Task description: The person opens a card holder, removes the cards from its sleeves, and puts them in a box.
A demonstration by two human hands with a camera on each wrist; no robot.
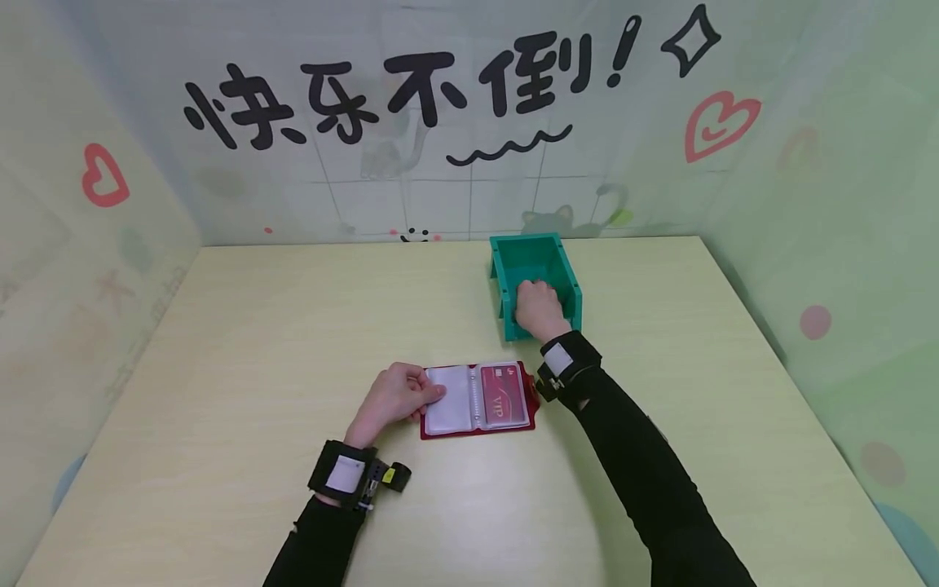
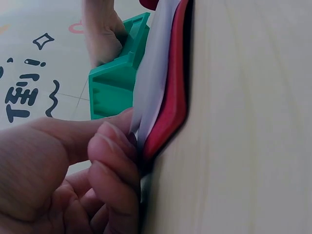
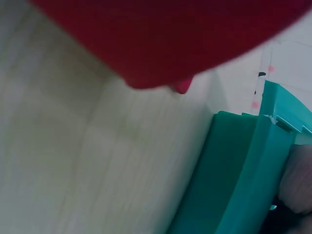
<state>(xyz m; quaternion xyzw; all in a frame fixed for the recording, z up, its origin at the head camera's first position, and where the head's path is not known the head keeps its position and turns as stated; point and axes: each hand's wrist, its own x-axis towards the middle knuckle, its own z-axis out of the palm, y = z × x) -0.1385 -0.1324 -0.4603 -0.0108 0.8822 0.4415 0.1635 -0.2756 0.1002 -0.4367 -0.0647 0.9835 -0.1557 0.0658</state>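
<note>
A small red card holder (image 1: 531, 388) lies open on the table, with clear ring-bound sleeves inside. Its right-hand sleeve holds a pink-red card (image 1: 503, 395) printed "VIP". The left sleeve page (image 1: 449, 416) looks blank and whitish. My left hand (image 1: 394, 397) pinches the left edge of the holder, thumb on top of the page, as the left wrist view also shows. Behind the holder, my right hand (image 1: 540, 310) reaches down into a green plastic bin (image 1: 530, 254). Its fingertips are hidden inside, so what they touch is not visible.
A pale wood-grain table (image 1: 293, 326) carries the holder and bin. Printed cloth walls (image 1: 411, 196) rise along its back and both sides. Black wrist straps with cameras (image 1: 570, 359) sit on both wrists, the right one close to the holder's right edge.
</note>
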